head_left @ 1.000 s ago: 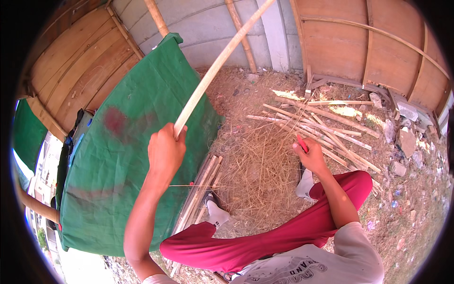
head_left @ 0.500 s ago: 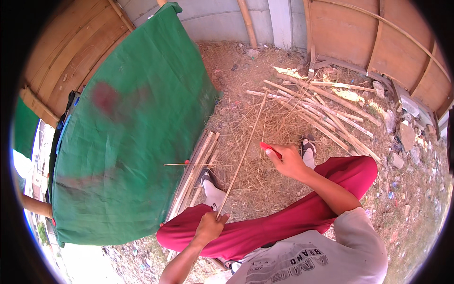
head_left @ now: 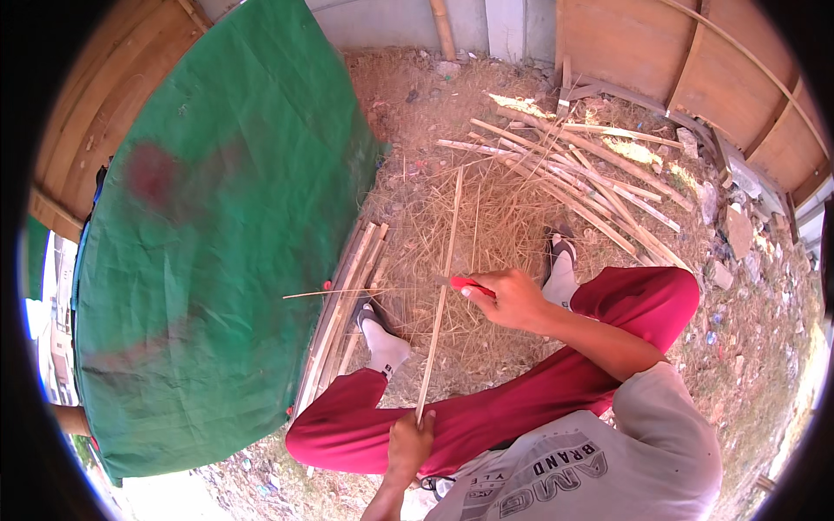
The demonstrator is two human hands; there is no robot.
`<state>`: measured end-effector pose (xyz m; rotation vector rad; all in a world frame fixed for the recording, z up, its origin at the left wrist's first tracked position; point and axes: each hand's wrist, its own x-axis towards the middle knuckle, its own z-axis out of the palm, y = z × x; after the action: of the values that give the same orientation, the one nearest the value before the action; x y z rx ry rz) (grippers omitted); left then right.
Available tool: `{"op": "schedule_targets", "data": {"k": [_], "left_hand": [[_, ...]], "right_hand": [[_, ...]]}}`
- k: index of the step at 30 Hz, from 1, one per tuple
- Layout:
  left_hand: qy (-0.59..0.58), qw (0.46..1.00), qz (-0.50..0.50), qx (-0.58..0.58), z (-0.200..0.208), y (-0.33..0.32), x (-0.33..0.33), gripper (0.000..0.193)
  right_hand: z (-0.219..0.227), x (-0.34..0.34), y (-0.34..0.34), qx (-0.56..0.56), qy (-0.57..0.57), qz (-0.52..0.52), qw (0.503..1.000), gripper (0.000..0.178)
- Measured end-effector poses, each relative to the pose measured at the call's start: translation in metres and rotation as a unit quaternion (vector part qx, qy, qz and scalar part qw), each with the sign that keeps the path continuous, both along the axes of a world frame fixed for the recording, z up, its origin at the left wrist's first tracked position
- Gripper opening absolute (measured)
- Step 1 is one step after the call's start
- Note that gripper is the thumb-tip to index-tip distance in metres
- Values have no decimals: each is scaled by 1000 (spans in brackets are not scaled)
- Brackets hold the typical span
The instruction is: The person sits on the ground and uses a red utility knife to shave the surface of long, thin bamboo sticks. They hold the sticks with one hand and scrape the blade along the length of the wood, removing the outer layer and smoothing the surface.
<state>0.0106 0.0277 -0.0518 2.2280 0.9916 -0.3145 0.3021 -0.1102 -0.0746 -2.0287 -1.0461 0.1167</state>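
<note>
My left hand (head_left: 409, 446), low in the view beside my left knee, is closed round the near end of a long thin bamboo strip (head_left: 432, 358). The strip slants up and away from me over a heap of shavings (head_left: 499, 217). In my right hand (head_left: 512, 300) is a red-handled knife (head_left: 472, 286), gripped with the fingers wrapped round its handle. Its short blade points left and meets the strip about midway along, seemingly touching it. A thin sliver (head_left: 326, 293) lies crosswise to the left of the strip; I cannot tell whether it is attached.
On the left stands a large green sheet (head_left: 226, 260), with bamboo lengths (head_left: 340, 306) along its lower edge. More bamboo sticks (head_left: 599, 187) lie piled at the far right. Wooden panels (head_left: 625, 52) close off the back right. Rubble and litter (head_left: 738, 286) cover the ground at right.
My right hand and the knife have moved left and nearer, bringing the blade against the strip. My left hand has shifted slightly right and down, and the strip stands steeper. The view has shifted slightly.
</note>
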Motion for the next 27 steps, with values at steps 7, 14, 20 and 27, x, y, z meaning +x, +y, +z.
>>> {"op": "schedule_targets", "data": {"k": [7, 14, 20, 27], "left_hand": [[-23, 997, 4, -72, -1, -14, -15, 41], [40, 992, -7, -122, -3, -28, -47, 33], [69, 986, -36, -148, 2, -23, -65, 29], [-6, 957, -287, 30, 12, -12, -134, 26]], "right_hand": [[-10, 1, 3, -88, -25, 7, 996, 39], [-13, 24, -8, -216, -10, -24, 976, 39], [-28, 18, -6, -252, 22, -9, 968, 41], [-86, 123, -80, -298, 36, -305, 904, 52]]}}
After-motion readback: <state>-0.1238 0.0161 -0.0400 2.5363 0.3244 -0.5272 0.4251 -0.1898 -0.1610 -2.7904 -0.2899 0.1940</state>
